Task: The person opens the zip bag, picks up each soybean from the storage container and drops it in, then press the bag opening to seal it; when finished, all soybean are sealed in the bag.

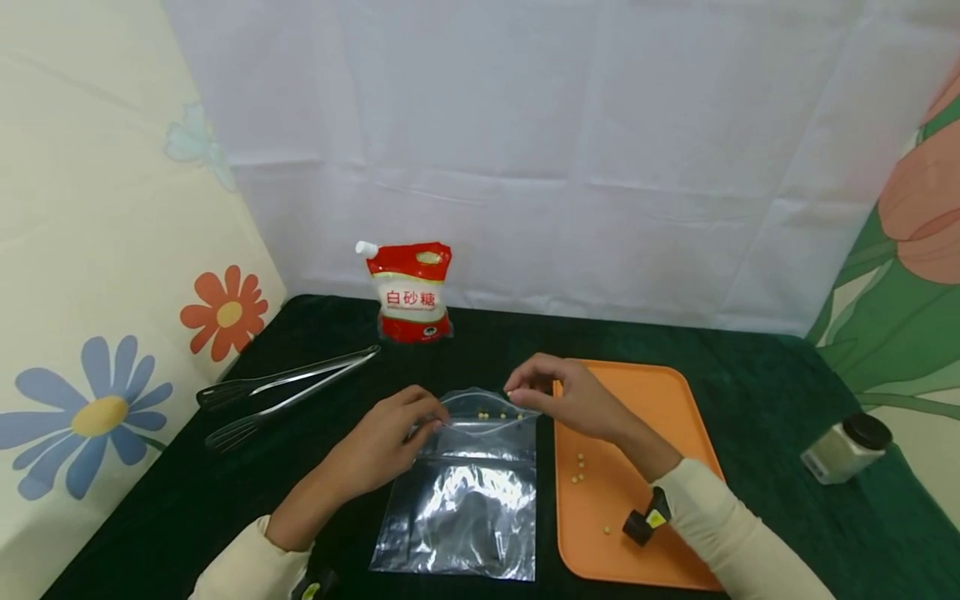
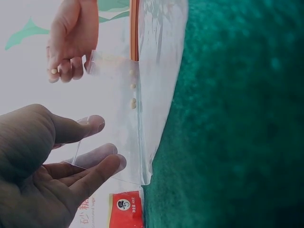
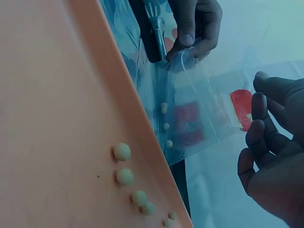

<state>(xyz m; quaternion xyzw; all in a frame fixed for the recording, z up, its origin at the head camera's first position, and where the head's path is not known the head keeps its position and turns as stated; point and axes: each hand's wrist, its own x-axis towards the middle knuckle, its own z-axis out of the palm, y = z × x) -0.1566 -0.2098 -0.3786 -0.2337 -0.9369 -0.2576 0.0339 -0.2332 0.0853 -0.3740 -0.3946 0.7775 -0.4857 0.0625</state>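
A clear zip bag (image 1: 480, 508) lies on the dark green cloth, its mouth parted, with several small pale balls (image 2: 133, 103) inside near the opening. My left hand (image 1: 382, 446) pinches the left edge of the mouth between thumb and fingers. At the right side of the mouth is my right hand (image 1: 573, 400), a pale ball (image 2: 54, 71) between its thumb and fingertip, just above the opening. More balls (image 3: 125, 176) lie on the orange tray (image 1: 645, 550), right of the bag. Whether the right hand also touches the bag, I cannot tell.
Metal tongs (image 1: 300, 383) lie at the left. A red and white pouch (image 1: 412, 300) with a white cap stands at the back. On the far right is a jar (image 1: 843, 450) with a black lid, tilted. A white cloth (image 1: 525, 167) hangs behind the table.
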